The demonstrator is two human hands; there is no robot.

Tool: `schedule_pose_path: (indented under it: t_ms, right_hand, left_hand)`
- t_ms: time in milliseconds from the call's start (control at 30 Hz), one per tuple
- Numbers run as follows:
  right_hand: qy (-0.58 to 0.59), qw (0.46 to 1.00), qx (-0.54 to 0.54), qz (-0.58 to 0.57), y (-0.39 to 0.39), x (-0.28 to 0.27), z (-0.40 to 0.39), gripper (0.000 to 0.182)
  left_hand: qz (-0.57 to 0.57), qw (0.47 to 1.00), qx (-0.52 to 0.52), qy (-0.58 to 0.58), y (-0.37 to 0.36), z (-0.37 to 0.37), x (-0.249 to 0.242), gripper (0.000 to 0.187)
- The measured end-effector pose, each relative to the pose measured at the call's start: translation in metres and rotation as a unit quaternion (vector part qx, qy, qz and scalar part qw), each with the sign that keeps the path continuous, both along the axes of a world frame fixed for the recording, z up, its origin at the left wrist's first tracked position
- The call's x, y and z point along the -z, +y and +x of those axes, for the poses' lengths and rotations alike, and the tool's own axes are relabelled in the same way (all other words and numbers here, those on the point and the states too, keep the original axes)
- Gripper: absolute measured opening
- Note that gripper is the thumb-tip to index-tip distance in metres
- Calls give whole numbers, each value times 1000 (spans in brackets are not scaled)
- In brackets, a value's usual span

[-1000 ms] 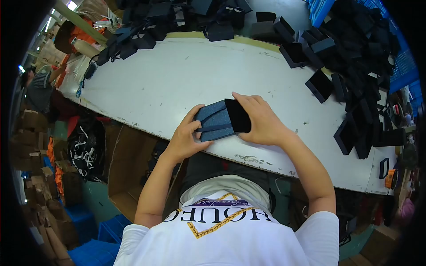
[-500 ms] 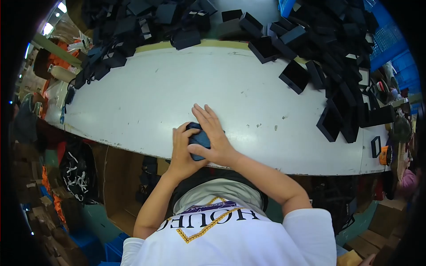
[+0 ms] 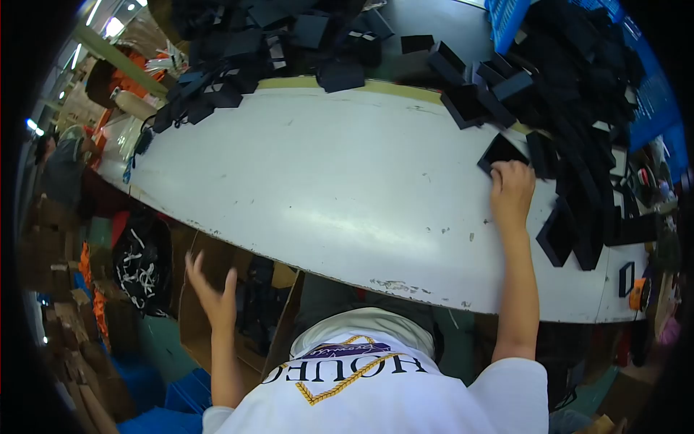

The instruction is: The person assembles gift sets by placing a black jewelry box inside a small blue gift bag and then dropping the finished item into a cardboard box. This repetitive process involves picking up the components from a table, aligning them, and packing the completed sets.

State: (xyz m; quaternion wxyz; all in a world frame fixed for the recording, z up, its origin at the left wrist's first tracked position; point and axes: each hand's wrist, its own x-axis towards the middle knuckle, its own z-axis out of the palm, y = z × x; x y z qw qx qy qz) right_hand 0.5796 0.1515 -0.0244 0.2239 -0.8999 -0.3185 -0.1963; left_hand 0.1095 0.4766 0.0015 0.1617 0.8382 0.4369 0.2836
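My right hand reaches over the right side of the table. Its fingers are curled over the near edge of a black open-topped box, which lies tilted on the white surface. My left hand is off the table's front edge, above a brown cardboard carton. Its fingers are spread and nothing is in them. Dark boxes lie inside the carton, partly in shadow.
Black boxes are heaped along the far left edge. More black box parts pile up at the right, near blue plastic crates. A black bag with white strips stands left of the carton. A person is at the far left.
My hands have parted. The small dark box they held at the front edge is out of them. My left hand moved down left over the carton; my right went out to the black box.
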Motion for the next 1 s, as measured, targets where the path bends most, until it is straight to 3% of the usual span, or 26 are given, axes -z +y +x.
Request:
schedule_pose_path:
  t_ms: [33, 100, 200, 400, 533, 633, 733, 767, 800, 900, 967, 1000]
  right_hand:
    - [18, 998, -47, 23, 0, -4, -10, 12]
    - [24, 993, -97, 57, 11, -20, -46, 8]
    - [20, 993, -117, 19, 8, -10, -80, 23]
    - [-5, 994, -107, -18, 14, 2, -88, 62]
    - [10, 992, -117, -35, 15, 5, -85, 64]
    - [23, 992, -118, -32, 15, 5, -84, 64]
    - [26, 992, -124, -26, 14, 3, -84, 64]
    - [27, 992, -124, -22, 13, 3, -85, 63]
    - [18, 992, -128, -2, 13, 4, -85, 61]
    - [-28, 981, -187, 34, 9, 4, -89, 57]
    - [-36, 964, -261, 42, 11, 3, -101, 53]
    - [-21, 950, -310, 37, 16, 1, -114, 52]
  left_hand:
    - [-9, 998, 48, -27, 3, 39, -13, 66]
    - [2, 987, 156, -46, 27, 106, -9, 60]
    - [58, 962, 265, 35, 65, 219, 9, 69]
    - [7, 978, 188, 89, 109, 417, 9, 101]
    - [-100, 977, 105, 155, 106, 483, -7, 113]
    - [-125, 979, 87, 134, 97, 491, -8, 109]
    - [-148, 942, 289, 88, 89, 449, 2, 103]
    - [-200, 901, 379, 68, 78, 422, -5, 104]
    - [-169, 869, 453, 108, 65, 393, -13, 105]
    - [-188, 795, 533, 223, 16, 312, -42, 113]
    - [-256, 782, 553, 130, -2, 272, -28, 112]
    - [-325, 787, 522, 51, -11, 260, -25, 94]
